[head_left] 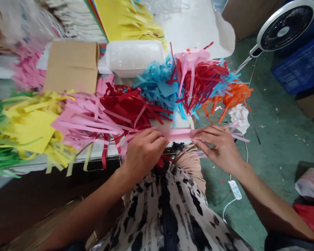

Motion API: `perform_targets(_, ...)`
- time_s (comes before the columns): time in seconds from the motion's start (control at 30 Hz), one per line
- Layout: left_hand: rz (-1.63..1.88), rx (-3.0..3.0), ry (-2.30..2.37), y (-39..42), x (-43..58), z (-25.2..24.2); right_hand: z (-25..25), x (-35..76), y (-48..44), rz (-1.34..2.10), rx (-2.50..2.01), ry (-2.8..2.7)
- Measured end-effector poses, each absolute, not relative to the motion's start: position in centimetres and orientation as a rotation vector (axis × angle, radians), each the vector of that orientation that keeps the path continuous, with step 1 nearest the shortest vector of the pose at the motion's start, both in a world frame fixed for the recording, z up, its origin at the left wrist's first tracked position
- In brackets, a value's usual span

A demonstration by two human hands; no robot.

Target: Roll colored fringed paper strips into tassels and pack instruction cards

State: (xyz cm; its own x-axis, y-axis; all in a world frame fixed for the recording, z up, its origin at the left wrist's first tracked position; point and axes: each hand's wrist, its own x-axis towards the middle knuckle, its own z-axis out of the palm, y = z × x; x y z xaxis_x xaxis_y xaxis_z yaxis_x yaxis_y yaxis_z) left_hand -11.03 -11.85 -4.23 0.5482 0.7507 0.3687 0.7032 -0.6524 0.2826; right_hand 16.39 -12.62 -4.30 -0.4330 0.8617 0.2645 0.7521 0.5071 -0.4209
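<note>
A pink paper strip with fringed ends (180, 134) stretches between my two hands at the table's front edge. My left hand (147, 146) is closed on its left end, fingers pinched together. At the right end, my right hand (217, 145) grips the same strip between thumb and fingers, with thin pink fringes sticking out past it. Just beyond my left hand lie red paper fringes (125, 108) and pink paper fringes (86, 118). Behind my right hand, a bunch of red fringes (202, 82) overlaps blue fringes (158, 82).
Yellow fringes (34, 129) and green fringes (0, 132) lie at the left. Behind them are a brown cardboard piece (72, 66) and a white plastic tub (135, 55). A fan (285, 31), a blue crate (300, 66) and a power strip (234, 189) are at the right.
</note>
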Motion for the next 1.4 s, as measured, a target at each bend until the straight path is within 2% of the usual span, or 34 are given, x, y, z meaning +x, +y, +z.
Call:
perform_targets(0.1,0.608,2.559,1.376,-11.2,-11.7,-3.7,-4.2,16.1,-12.3,0.364,-1.438,-2.280)
perform_targets(0.27,0.415,2.581,1.572,-10.5,-11.4,-3.6,-4.6,14.9,-11.8,0.127,-1.659,-2.307)
perform_targets(0.57,0.325,2.663,1.612,-9.4,-10.9,-3.6,-4.7,14.0,-11.6,-0.090,-1.742,-2.431)
perform_targets(0.83,0.378,2.704,1.660,-9.6,-10.1,-3.9,-4.8,12.8,-12.4,-0.331,-1.750,-2.356)
perform_targets(0.97,0.558,2.965,1.240,-10.0,-9.7,-4.0,-5.0,12.6,-12.5,-0.295,-1.460,-2.397)
perform_targets(1.07,0.506,3.086,0.919,-10.2,-10.1,-4.2,-5.4,14.1,-13.0,-0.201,-1.241,-2.445)
perform_targets(1.27,0.422,2.995,0.928,-10.8,-11.5,-3.6,-5.0,19.5,-15.0,-0.175,-1.224,-2.338)
perform_targets(1.4,0.403,2.964,0.944,-11.0,-10.9,-3.3,-4.1,18.1,-15.4,-0.189,-1.272,-2.181)
